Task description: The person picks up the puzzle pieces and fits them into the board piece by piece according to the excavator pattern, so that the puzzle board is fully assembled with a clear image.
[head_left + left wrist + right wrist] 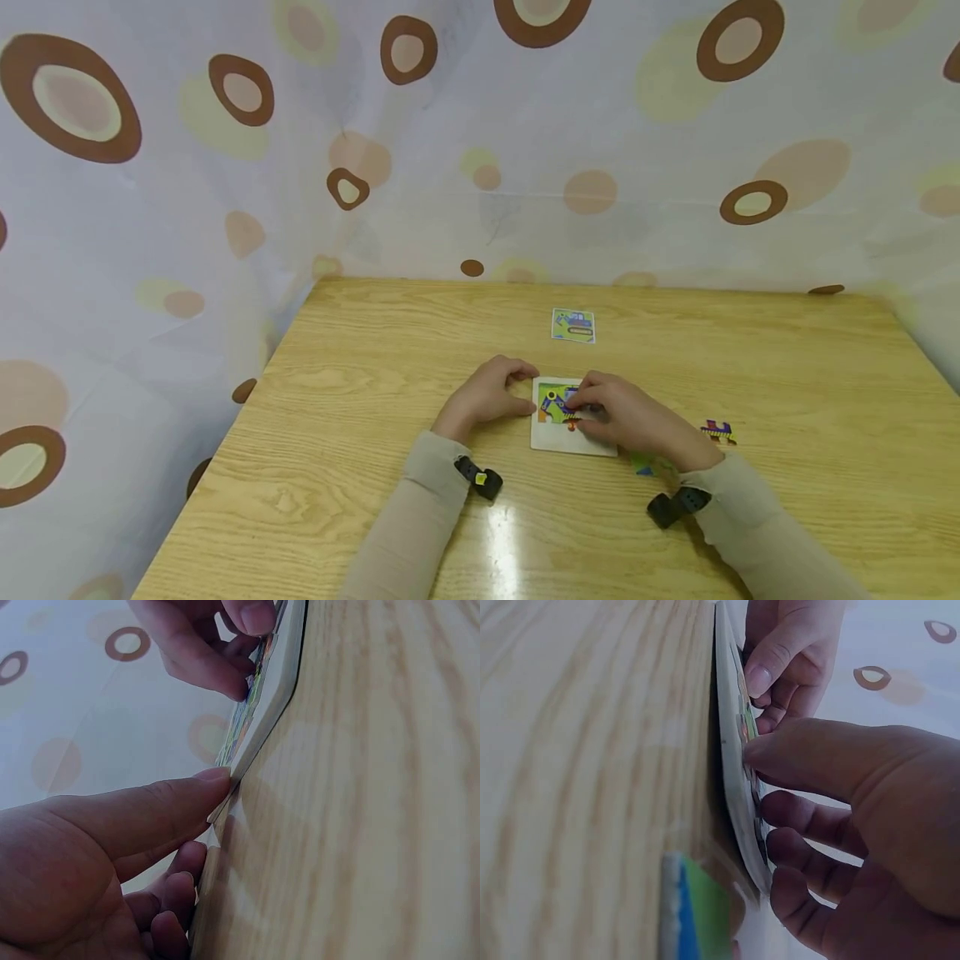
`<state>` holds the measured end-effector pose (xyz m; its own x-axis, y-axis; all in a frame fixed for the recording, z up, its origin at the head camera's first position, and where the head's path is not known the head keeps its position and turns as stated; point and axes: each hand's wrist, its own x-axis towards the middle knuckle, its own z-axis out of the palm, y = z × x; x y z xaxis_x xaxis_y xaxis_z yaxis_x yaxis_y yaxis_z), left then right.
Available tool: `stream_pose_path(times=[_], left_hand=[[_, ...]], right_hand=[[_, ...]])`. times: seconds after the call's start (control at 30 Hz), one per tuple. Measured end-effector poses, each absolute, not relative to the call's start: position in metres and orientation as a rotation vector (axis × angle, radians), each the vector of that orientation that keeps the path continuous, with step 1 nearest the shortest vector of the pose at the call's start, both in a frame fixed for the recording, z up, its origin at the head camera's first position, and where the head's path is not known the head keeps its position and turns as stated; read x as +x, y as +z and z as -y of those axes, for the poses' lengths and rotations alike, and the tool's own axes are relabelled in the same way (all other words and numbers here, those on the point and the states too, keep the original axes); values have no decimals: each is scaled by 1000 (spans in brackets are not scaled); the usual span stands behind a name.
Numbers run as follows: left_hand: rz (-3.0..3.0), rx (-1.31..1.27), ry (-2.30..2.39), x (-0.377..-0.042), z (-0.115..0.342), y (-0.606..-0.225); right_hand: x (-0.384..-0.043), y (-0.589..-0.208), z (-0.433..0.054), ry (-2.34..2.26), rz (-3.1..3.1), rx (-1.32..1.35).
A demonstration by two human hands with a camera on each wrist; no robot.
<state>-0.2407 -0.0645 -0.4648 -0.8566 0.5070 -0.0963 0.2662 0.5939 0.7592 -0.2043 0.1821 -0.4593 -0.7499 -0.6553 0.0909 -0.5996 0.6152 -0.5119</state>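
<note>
A white-framed jigsaw board (553, 440) lies on the wooden table, its upper part filled with green, purple and yellow picture pieces. My left hand (491, 392) holds the board's left edge, the thumb (214, 784) touching the rim and the index finger near the upper left corner. Over the right half of the board, my right hand (626, 412) pinches a puzzle piece (572, 425) with some orange on it, low against the board. Fingers hide most of that piece. The right thumb (761, 754) presses close to the board surface.
A loose purple and yellow puzzle piece (718, 432) lies right of my right forearm. Another green and blue piece (645, 463) is partly covered by the right wrist. Behind the board sits a small picture card (573, 326) of an excavator. A patterned curtain (480, 167) borders the table.
</note>
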Motion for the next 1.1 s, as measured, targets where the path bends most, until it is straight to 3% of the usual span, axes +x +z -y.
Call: stream_pose_path(times=[0.53,1.1], left_hand=[[-2503,627,1142,-240,64,-462],[-2493,586,1170,-237,63,-462]], right_hand=[[-200,-435,-201,-863,-2745,-895],[-183,-421,-267,-842,-2840,-805]])
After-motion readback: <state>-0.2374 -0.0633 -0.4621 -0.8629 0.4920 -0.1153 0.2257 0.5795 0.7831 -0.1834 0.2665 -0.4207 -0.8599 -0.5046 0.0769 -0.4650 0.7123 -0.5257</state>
